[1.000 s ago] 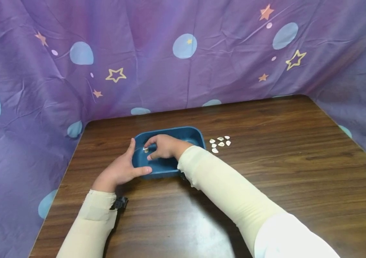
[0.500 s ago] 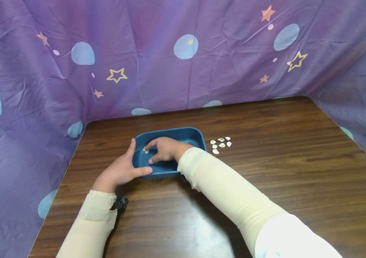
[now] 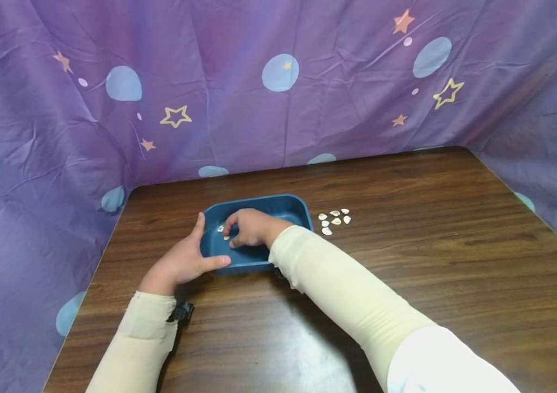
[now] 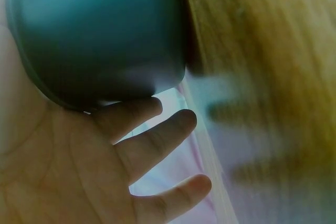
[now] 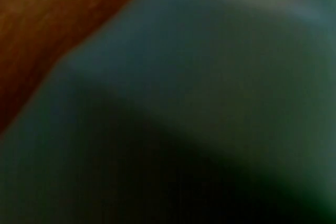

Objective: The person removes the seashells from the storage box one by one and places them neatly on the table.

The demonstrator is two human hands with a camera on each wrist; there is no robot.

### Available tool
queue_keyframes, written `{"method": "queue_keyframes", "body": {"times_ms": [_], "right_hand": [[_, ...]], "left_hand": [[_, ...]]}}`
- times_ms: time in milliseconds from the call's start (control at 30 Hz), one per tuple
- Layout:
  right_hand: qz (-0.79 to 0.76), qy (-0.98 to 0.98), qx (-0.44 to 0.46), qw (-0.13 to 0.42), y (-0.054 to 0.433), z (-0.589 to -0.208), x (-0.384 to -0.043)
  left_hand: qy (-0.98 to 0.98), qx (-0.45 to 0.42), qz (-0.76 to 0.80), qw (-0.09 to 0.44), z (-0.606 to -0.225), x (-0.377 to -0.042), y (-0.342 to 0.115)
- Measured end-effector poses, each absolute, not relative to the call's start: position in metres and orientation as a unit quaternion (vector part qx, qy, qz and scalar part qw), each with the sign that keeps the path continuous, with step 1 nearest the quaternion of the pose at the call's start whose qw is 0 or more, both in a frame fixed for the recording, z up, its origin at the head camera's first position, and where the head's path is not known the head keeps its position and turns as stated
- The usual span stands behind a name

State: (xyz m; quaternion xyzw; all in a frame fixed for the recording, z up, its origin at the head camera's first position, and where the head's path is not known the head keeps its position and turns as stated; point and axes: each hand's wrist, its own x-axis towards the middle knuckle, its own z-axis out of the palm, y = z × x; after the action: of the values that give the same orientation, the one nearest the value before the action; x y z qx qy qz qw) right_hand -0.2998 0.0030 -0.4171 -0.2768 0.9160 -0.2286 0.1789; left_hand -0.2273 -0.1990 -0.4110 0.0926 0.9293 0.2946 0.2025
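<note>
In the head view my left hand (image 3: 177, 266) rests at the left end of a blue rectangular tray (image 3: 259, 266), thumb along the near rim and a finger at the far left corner. The left wrist view has this hand's fingers (image 4: 156, 142) spread and fairly straight beside the tray's outer wall (image 4: 105, 40). Inside the tray, my right hand (image 3: 254, 226) reaches down with bent fingers. A small yellowish shell-like piece (image 3: 226, 238) lies at its index fingertip, the thumb a little apart. A whitish shell-like piece (image 3: 220, 228) lies just left of it. The right wrist view is dark and blurred.
Several small pale teardrop-shaped pieces (image 3: 336, 221) lie in a loose group on the brown wooden table (image 3: 431, 234), right of the tray. A purple patterned curtain (image 3: 239, 82) hangs behind the table and along its sides.
The two small pieces in the tray lay close together before; one now sits apart, nearer the right thumb. My right fingertips have shifted slightly right and nearer. The left hand stays at the tray.
</note>
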Motion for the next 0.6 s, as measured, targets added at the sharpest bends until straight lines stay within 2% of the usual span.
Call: {"method": "queue_keyframes", "body": {"times_ms": [600], "right_hand": [[-0.230,0.916,-0.271,0.188,0.0018,-0.4188,-0.3019]], "left_hand": [[0.929,0.093,0.294,0.203,-0.4087,-0.2260,-0.1990]]}}
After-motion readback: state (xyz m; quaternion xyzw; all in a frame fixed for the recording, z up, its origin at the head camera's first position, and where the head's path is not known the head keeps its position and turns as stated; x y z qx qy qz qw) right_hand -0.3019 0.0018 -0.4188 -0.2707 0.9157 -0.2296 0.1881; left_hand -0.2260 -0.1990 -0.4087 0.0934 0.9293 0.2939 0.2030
